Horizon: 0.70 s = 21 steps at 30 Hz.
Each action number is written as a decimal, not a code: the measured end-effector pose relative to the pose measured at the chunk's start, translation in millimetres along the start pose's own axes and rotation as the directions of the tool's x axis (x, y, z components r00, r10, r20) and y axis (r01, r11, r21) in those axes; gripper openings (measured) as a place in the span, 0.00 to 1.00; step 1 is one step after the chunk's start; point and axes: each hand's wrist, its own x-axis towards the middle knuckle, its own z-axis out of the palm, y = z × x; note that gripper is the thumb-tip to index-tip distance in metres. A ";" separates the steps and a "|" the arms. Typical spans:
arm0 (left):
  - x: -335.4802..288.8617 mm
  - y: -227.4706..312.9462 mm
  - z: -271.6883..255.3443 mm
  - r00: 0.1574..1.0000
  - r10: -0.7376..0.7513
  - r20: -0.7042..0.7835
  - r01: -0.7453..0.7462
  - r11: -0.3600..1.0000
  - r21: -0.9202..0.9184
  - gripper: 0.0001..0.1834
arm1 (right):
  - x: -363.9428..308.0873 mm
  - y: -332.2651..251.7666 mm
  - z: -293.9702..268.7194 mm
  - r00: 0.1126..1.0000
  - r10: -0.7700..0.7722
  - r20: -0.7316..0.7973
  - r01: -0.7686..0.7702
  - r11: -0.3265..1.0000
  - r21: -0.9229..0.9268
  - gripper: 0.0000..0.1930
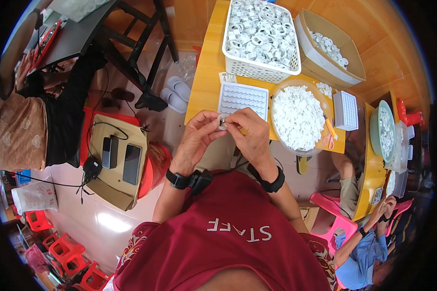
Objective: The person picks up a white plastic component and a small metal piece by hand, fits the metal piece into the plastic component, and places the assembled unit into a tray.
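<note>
Close together in front of my chest, both hands pinch one small round white plastic part (pixel 222 121) with a dark spot at its middle. My left hand (pixel 197 137) grips it between thumb and fingers from the left. From the right, my right hand (pixel 251 133) has its thumb and fingertips on the same part; the fingertips partly hide it. Just beyond the hands lies a white tray with rows of round hollows (pixel 243 99). To the right of my right hand, a wide round tub (pixel 275 110) holds a heap of small white pieces.
On the wooden table (pixel 206 72) stand a white basket (pixel 262 73) of white ring-shaped parts, a cardboard box (pixel 336 68), stacked white trays (pixel 345 110) and orange-handled scissors (pixel 329 140). A cardboard tray with devices (pixel 114 186) sits left. Other people sit at both sides.
</note>
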 end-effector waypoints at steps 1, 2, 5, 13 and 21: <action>0.0 -0.1 0.9 1.000 -0.002 -0.001 0.002 1.000 0.000 0.09 | 0.6 -0.9 -1.0 0.998 -0.070 0.003 0.070 0.994 -0.081 0.06; 0.0 -0.2 1.8 1.000 0.006 -0.003 -0.006 1.000 0.000 0.09 | 0.9 -1.7 -1.6 0.990 -0.140 0.012 0.140 0.977 -0.160 0.06; 0.1 -0.2 3.2 1.000 0.015 -0.004 -0.015 1.000 -0.001 0.09 | 0.7 -4.5 -1.2 0.985 -0.171 -0.007 0.167 0.967 -0.191 0.06; 0.3 -0.2 5.4 1.000 0.019 0.007 -0.019 1.000 -0.008 0.09 | -2.0 -3.2 -4.9 0.971 -0.238 0.001 0.228 0.929 -0.293 0.09; -0.7 -1.8 9.5 0.999 0.011 -0.045 -0.012 1.000 -0.013 0.09 | -5.8 -2.0 -4.8 0.953 -0.301 0.038 0.294 0.884 -0.364 0.07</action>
